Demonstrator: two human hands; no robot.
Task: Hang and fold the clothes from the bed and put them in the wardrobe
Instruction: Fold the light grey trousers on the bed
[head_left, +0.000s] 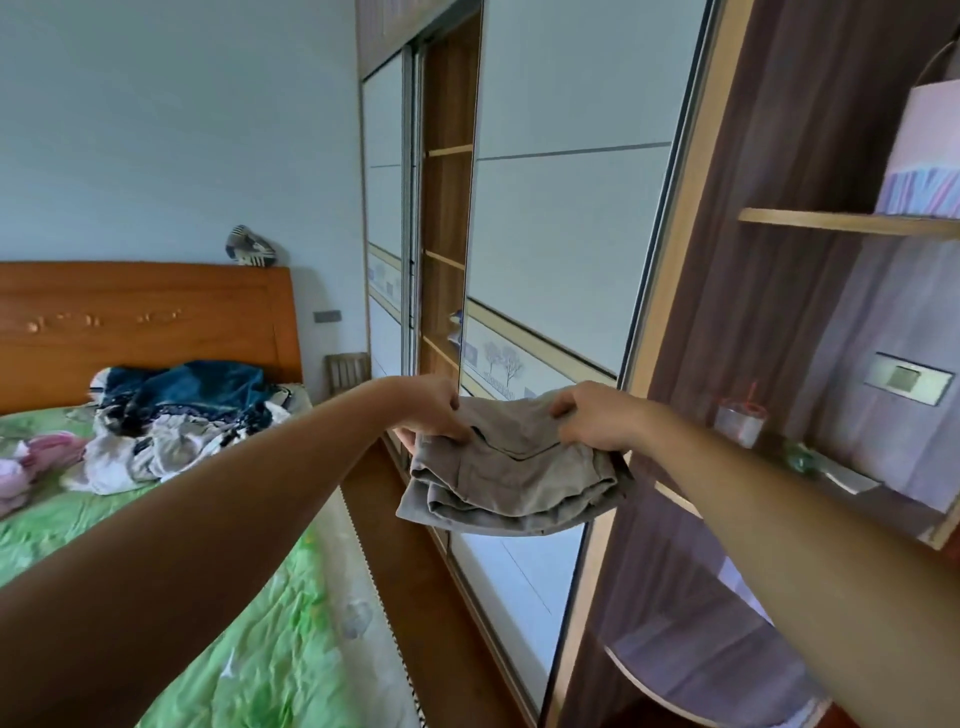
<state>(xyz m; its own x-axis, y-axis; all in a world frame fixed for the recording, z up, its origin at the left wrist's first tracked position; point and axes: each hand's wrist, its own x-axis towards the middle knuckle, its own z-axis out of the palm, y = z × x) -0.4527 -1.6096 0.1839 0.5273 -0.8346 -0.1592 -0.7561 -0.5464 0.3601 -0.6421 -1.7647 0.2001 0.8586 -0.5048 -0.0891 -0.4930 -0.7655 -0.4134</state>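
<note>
A folded grey-beige garment (511, 478) hangs in the air in front of the wardrobe (561, 234). My left hand (434, 410) grips its top left edge and my right hand (589, 418) grips its top right edge. Behind the garment the wardrobe's sliding doors stand parted, showing a narrow gap with wooden shelves (448, 249). A heap of unfolded clothes (176, 415), dark blue, white and pink, lies on the bed (249, 613) at the left.
The bed has a green cover and an orange wooden headboard (145, 317). Open corner shelves (852, 223) at the right hold a pink box (924, 150), a plastic cup (740, 421) and small items. A narrow strip of floor (415, 551) runs between bed and wardrobe.
</note>
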